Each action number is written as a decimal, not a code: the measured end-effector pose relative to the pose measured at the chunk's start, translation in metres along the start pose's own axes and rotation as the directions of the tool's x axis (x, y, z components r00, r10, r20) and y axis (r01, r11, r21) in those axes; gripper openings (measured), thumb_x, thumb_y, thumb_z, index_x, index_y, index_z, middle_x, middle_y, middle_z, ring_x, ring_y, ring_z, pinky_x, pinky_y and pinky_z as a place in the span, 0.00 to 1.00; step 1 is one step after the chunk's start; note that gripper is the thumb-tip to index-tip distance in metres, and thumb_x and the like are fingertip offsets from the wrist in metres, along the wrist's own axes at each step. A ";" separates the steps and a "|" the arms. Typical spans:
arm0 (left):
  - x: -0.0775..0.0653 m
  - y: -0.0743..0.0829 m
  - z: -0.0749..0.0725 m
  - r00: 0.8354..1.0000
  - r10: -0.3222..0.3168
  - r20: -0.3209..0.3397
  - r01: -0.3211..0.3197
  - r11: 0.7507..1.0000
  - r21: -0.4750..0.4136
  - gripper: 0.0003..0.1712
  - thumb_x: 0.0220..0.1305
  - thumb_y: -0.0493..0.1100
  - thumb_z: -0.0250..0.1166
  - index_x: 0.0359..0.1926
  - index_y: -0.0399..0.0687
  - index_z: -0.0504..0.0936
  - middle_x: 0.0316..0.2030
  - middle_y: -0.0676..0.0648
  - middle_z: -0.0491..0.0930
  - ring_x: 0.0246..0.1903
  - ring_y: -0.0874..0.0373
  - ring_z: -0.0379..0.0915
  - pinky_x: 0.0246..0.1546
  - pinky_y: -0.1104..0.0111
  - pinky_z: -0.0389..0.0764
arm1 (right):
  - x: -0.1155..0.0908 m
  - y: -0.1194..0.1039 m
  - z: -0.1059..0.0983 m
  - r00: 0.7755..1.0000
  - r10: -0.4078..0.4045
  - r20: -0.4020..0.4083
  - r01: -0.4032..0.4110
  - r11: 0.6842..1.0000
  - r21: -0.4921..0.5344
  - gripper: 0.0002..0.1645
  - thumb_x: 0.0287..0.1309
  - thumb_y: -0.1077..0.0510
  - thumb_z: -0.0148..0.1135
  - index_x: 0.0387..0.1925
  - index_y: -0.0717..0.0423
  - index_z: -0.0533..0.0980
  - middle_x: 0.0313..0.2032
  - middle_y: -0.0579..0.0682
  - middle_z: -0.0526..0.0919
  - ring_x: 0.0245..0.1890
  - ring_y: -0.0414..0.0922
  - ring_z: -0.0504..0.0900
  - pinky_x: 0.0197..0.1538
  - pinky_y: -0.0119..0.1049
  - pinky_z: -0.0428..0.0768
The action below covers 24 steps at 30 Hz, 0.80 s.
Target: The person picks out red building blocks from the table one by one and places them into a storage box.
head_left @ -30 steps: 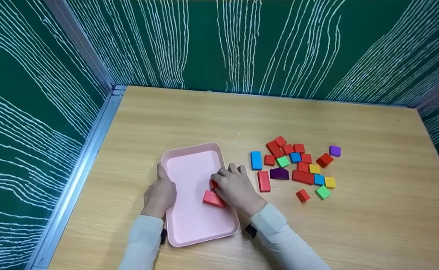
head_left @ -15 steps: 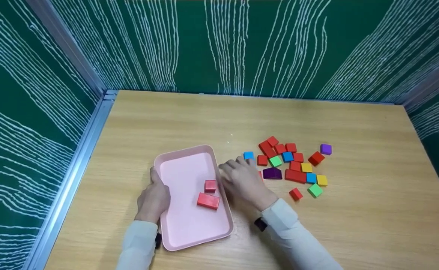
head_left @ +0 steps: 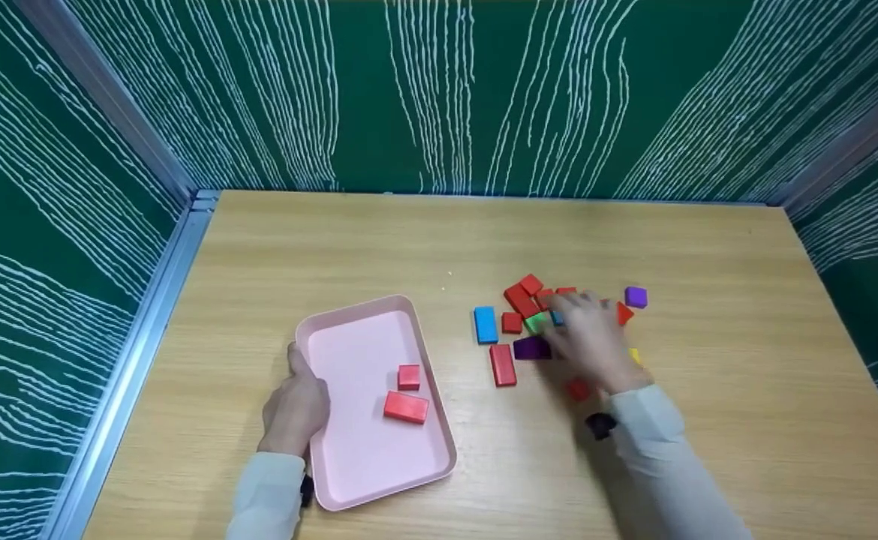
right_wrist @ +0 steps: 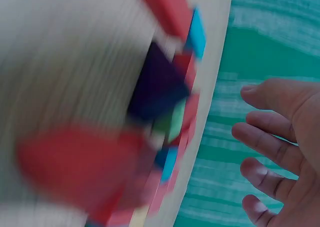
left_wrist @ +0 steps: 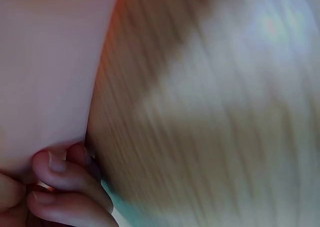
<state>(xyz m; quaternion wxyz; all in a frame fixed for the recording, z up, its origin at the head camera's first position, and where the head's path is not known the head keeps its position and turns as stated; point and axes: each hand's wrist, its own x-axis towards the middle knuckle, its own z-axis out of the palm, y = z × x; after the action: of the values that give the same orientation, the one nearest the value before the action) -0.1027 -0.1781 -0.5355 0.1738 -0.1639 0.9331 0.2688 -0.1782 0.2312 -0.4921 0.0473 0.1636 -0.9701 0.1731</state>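
Observation:
My left hand [head_left: 296, 409] holds the left long side of a pink tray [head_left: 439, 442], thumb along the rim. In the left wrist view its curled fingers [left_wrist: 70, 182] touch the tray's wall [left_wrist: 50, 77]. Inside the tray lie a red cube [head_left: 408, 376] and a red oblong block [head_left: 406, 407]. Over the pile of coloured blocks hovers my right hand [head_left: 593, 341], hiding several of them. The right wrist view shows its fingers spread apart with nothing between them. Nearest to it are a dark purple wedge block [head_left: 532, 348] and a green block [head_left: 536, 323].
A blue oblong block [head_left: 485, 325] and a red oblong block [head_left: 503, 365] lie between tray and pile. A purple cube [head_left: 635, 297] sits at the pile's far right. Green walls with white wavy lines stand behind and left of the wooden table [head_left: 349, 247].
My right hand has left the tray, uncovering the red cube in it, and moved right over the block pile. The left hand keeps its hold; the whole head view has shifted slightly.

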 end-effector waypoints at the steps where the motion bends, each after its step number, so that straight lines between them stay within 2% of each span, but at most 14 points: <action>1: 0.000 0.000 0.000 1.000 0.001 0.003 -0.001 1.000 0.001 0.41 0.76 0.42 0.40 0.76 0.38 0.25 0.20 0.41 0.75 0.16 0.51 0.75 0.16 0.61 0.75 | -0.002 0.009 -0.003 1.000 0.004 -0.018 -0.004 1.000 -0.002 0.25 0.58 0.57 0.72 0.56 0.61 0.79 0.50 0.61 0.82 0.50 0.61 0.76 0.54 0.66 0.67; 3: 0.000 0.000 -0.001 1.000 0.003 0.003 -0.003 1.000 0.002 0.41 0.75 0.42 0.39 0.76 0.38 0.25 0.20 0.41 0.75 0.16 0.51 0.75 0.16 0.61 0.74 | -0.007 0.026 -0.008 0.998 0.017 -0.054 -0.018 1.000 -0.011 0.24 0.58 0.58 0.72 0.55 0.62 0.79 0.49 0.62 0.83 0.47 0.61 0.77 0.50 0.63 0.68; 6: -0.001 0.000 -0.002 1.000 0.003 0.003 -0.003 1.000 -0.010 0.41 0.75 0.41 0.39 0.76 0.38 0.25 0.20 0.42 0.75 0.15 0.51 0.75 0.15 0.61 0.74 | -0.013 0.046 -0.017 0.995 0.061 -0.074 -0.062 0.998 -0.012 0.22 0.60 0.58 0.70 0.54 0.64 0.79 0.49 0.63 0.83 0.48 0.62 0.77 0.48 0.61 0.67; 13: 0.001 0.000 -0.003 1.000 -0.010 0.001 0.010 1.000 -0.005 0.41 0.75 0.42 0.39 0.77 0.39 0.25 0.20 0.41 0.75 0.17 0.50 0.75 0.18 0.59 0.73 | -0.023 0.069 -0.034 0.977 0.211 -0.003 -0.211 0.977 0.003 0.26 0.62 0.57 0.69 0.58 0.64 0.76 0.55 0.66 0.78 0.52 0.66 0.70 0.50 0.63 0.63; 19: -0.001 0.000 -0.002 1.000 -0.005 0.002 0.005 0.999 -0.033 0.41 0.74 0.41 0.38 0.77 0.40 0.25 0.20 0.41 0.75 0.16 0.50 0.75 0.15 0.60 0.74 | -0.025 0.079 -0.030 0.969 0.248 -0.007 -0.248 0.969 -0.006 0.25 0.62 0.58 0.68 0.58 0.65 0.75 0.52 0.67 0.79 0.51 0.66 0.70 0.51 0.66 0.61; 24: -0.001 0.001 0.000 1.000 -0.011 0.014 0.012 0.998 -0.068 0.40 0.75 0.41 0.36 0.77 0.42 0.23 0.20 0.41 0.75 0.14 0.51 0.75 0.13 0.62 0.75 | -0.027 0.087 -0.017 0.952 0.302 0.038 -0.300 0.952 -0.060 0.28 0.64 0.55 0.66 0.60 0.66 0.73 0.53 0.71 0.76 0.50 0.67 0.68 0.52 0.67 0.61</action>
<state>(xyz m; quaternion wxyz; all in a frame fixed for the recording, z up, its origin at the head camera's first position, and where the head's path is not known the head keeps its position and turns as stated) -0.1025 -0.1774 -0.5349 0.1761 -0.1730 0.9213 0.3005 -0.1815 0.3228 -0.5078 0.0020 0.0166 -0.9888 0.1485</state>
